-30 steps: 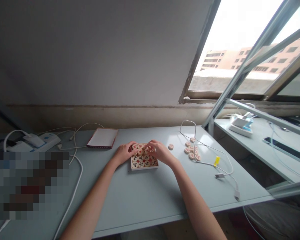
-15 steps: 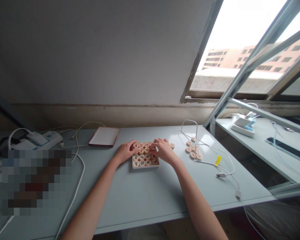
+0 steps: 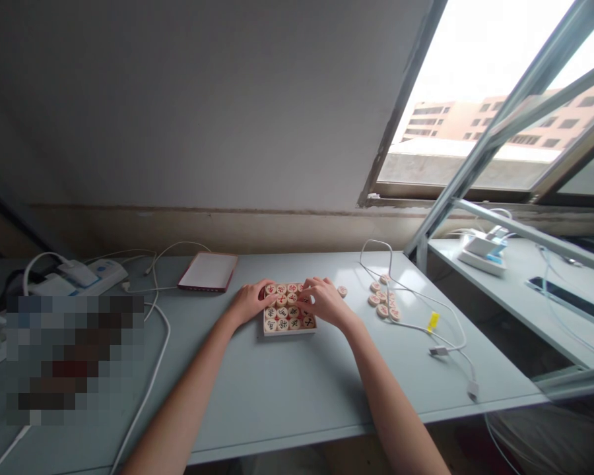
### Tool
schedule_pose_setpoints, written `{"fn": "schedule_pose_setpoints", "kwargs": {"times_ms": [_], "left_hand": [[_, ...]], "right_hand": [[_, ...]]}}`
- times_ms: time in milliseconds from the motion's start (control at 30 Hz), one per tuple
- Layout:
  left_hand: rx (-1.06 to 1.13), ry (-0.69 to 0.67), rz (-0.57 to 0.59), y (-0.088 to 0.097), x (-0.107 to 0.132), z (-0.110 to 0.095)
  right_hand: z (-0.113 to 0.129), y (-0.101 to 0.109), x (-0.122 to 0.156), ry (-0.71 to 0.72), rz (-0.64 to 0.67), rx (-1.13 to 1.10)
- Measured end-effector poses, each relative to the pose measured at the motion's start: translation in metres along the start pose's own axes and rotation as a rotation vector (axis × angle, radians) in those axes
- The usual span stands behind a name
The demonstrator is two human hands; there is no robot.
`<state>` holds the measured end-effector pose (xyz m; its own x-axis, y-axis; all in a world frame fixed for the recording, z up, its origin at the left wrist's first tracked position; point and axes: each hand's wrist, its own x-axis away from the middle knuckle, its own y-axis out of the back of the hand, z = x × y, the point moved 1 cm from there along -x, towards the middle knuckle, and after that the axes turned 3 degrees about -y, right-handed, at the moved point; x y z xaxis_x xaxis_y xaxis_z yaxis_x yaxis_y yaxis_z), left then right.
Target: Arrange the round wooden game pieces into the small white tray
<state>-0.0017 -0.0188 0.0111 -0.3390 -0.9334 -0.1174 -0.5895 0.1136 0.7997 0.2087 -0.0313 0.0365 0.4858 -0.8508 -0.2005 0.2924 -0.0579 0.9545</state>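
A shallow white box (image 3: 290, 333) stands on the desk, filled with rows of round wooden Chinese chess pieces (image 3: 282, 313) lettered in red and black. My left hand (image 3: 250, 303) grips the box's left side, its thumb lying over the pieces at the edge. At the right side, my right hand (image 3: 323, 300) is bent over the box, thumb and fingers closed on a piece in the upper right part; the hand partly hides that piece. One loose chess piece (image 3: 342, 291) lies just beyond my right hand.
Several more pieces (image 3: 383, 300) lie to the right, with a white cable (image 3: 416, 324) running across them. A red-rimmed lid (image 3: 208, 272) rests at the back left. Power strips (image 3: 99, 277) and cables occupy the left side. A metal post (image 3: 428, 231) stands at the desk's right.
The view has shifted very slightly. Both hands stay at the box, and the fingers of my right hand have moved only a little over the pieces.
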Motion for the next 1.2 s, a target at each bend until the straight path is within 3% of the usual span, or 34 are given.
{"fn": "schedule_pose_setpoints", "kwargs": {"times_ms": [200,533,1200], "left_hand": [[-0.010,-0.042,-0.017,-0.002,-0.002,0.002],[-0.027,-0.011,-0.012,-0.002,-0.001,0.003],[-0.021,-0.028,-0.021,-0.002,-0.001,0.003]], "right_hand": [[-0.004,0.004,0.000,-0.075,-0.110,0.014],[0.004,-0.008,-0.002,-0.001,-0.049,0.112],[0.009,-0.007,-0.003,0.029,-0.024,0.237]]}}
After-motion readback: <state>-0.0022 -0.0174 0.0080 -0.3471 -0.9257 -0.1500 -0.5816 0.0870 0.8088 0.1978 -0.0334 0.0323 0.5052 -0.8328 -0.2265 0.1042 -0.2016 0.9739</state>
